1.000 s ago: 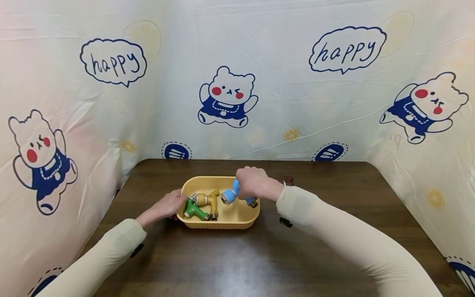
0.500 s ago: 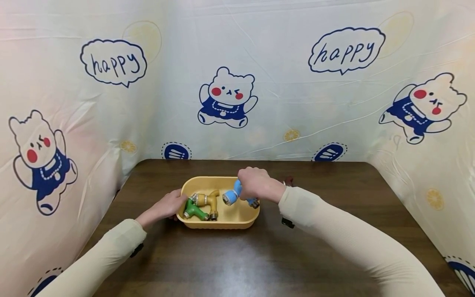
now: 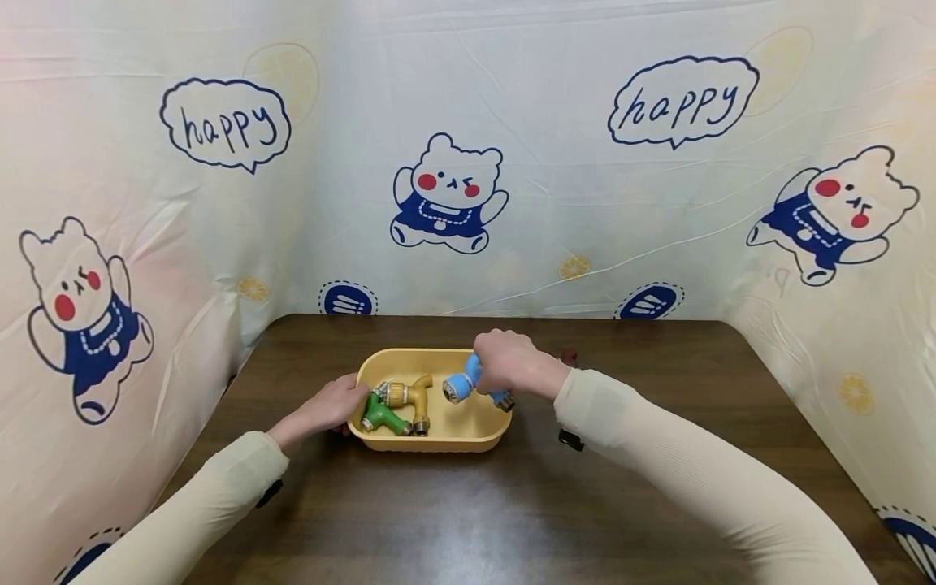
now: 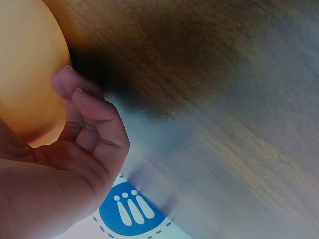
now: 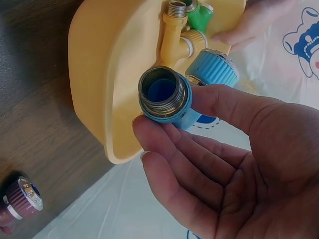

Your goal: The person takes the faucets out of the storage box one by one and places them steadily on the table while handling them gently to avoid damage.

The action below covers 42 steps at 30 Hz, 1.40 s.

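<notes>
The left arm [image 3: 175, 504] comes in from the bottom left of the head view and slopes forward and inward. Its left hand [image 3: 327, 408] shows its back there, and the left wrist view shows its fingers [image 4: 107, 119] bent inward at the joints. The right arm [image 3: 680, 455] enters from the bottom right and curves forward and across toward the middle. The right hand [image 3: 508, 361] lies farther forward than the left, knuckles up, in a pinch. In the right wrist view its palm shows, the right thumb [image 5: 224, 102] reaching out above the curled fingers. Pale sleeves cover both arms, ending at the wrists.
</notes>
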Tool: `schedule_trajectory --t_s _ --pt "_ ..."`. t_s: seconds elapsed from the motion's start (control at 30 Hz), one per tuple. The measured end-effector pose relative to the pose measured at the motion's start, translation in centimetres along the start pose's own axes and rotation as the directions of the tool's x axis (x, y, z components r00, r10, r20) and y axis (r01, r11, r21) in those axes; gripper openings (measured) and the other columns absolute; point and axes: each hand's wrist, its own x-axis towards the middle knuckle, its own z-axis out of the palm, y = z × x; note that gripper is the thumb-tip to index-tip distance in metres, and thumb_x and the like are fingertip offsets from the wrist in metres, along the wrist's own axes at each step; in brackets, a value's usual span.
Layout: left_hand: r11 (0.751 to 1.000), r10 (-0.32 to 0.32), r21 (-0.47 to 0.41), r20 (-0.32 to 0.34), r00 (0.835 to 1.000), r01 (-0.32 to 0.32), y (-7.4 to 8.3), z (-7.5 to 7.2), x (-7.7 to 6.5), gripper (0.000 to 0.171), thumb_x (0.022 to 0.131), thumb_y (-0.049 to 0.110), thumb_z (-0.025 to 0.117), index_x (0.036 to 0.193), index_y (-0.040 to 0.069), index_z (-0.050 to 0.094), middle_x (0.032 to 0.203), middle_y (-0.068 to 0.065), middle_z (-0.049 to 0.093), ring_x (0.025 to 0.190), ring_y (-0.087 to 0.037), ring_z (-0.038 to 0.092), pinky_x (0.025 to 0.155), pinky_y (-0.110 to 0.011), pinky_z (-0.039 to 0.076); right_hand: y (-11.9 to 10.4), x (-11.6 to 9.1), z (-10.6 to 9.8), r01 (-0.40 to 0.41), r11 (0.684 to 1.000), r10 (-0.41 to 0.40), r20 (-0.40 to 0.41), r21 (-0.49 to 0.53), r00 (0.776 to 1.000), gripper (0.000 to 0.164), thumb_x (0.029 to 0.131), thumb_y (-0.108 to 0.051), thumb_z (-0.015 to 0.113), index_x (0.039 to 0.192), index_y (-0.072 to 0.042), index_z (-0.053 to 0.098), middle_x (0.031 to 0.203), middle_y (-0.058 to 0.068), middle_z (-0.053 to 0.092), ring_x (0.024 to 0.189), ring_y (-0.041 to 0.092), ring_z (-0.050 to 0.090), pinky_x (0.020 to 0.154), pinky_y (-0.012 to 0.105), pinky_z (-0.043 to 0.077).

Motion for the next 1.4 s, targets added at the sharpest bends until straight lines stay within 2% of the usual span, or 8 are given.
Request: schedule_trajectory --t_s 0.17,0.27,0.6,0.93,1.2,1.4 --pt "1.000 0.002 0.004 0.000 1.000 -0.002 0.0 0.0 0.0 0.038 0.106 0.019 0.035 0.129 -0.005 0.053 0.068 -0.010 0.063 0.050 -0.020 0.060 0.045 -0.034 0.051 0.2 -0.2 -0.1 -0.011 1.000 0.011 -0.002 -0.006 1.000 0.023 0.087 -0.022 0.083 0.082 -0.013 0.062 0.068 -0.001 0.044 0.058 0.014 0.043 0.050 0.030 0.039" --pt "1.000 -0.002 0.004 0.001 1.000 0.002 0.0 0.0 0.1 0.038 0.106 0.019 0.035 0.129 -0.005 0.054 0.068 -0.010 0.063 0.050 -0.020 0.060 0.045 -0.033 0.050 0.3 -0.3 -0.2 -0.012 1.000 0.012 -0.004 0.001 1.000 0.024 0.087 -0.021 0.083 0.080 -0.013 0.062 0.067 -0.001 0.042 0.057 0.015 0.042 0.050 0.030 0.038" --pt "1.000 -0.018 0.003 0.005 1.000 0.018 -0.2 -0.1 0.3 0.040 0.107 0.020 0.035 0.133 -0.005 0.052 0.070 -0.010 0.063 0.051 -0.020 0.060 0.046 -0.034 0.051 0.8 -0.4 0.2 -0.020 1.000 0.020 -0.007 0.014 1.000 0.041 0.088 -0.022 0.082 0.069 -0.016 0.046 0.061 -0.003 0.030 0.054 0.013 0.033 0.048 0.029 0.031" --pt "1.000 -0.020 0.006 0.009 1.000 0.020 0.0 0.0 0.2 0.042 0.107 0.019 0.033 0.135 -0.007 0.050 0.070 -0.011 0.063 0.050 -0.020 0.060 0.046 -0.033 0.051 1.1 -0.8 0.1 -0.045 0.999 0.045 -0.006 0.005 0.999 0.034 0.087 -0.022 0.083 0.071 -0.014 0.054 0.062 -0.003 0.036 0.054 0.013 0.040 0.048 0.029 0.036" --pt "1.000 -0.018 0.007 0.015 1.000 0.018 -0.1 -0.1 0.3 0.042 0.107 0.020 0.034 0.135 -0.006 0.050 0.071 -0.011 0.063 0.051 -0.020 0.060 0.047 -0.033 0.051 1.5 -0.8 0.2 -0.053 0.999 0.053 0.000 0.013 0.999 0.041 0.087 -0.021 0.082 0.066 -0.015 0.047 0.058 -0.004 0.031 0.052 0.012 0.035 0.047 0.028 0.032" --pt "1.000 -0.013 0.006 0.018 1.000 0.013 -0.1 0.0 0.3 0.042 0.107 0.020 0.034 0.135 -0.007 0.050 0.070 -0.010 0.063 0.051 -0.020 0.060 0.046 -0.033 0.051 1.8 -1.0 0.2 -0.059 0.998 0.059 -0.003 0.033 0.998 0.039 0.085 -0.019 0.082 0.065 -0.016 0.048 0.058 -0.004 0.032 0.052 0.012 0.036 0.047 0.028 0.031"
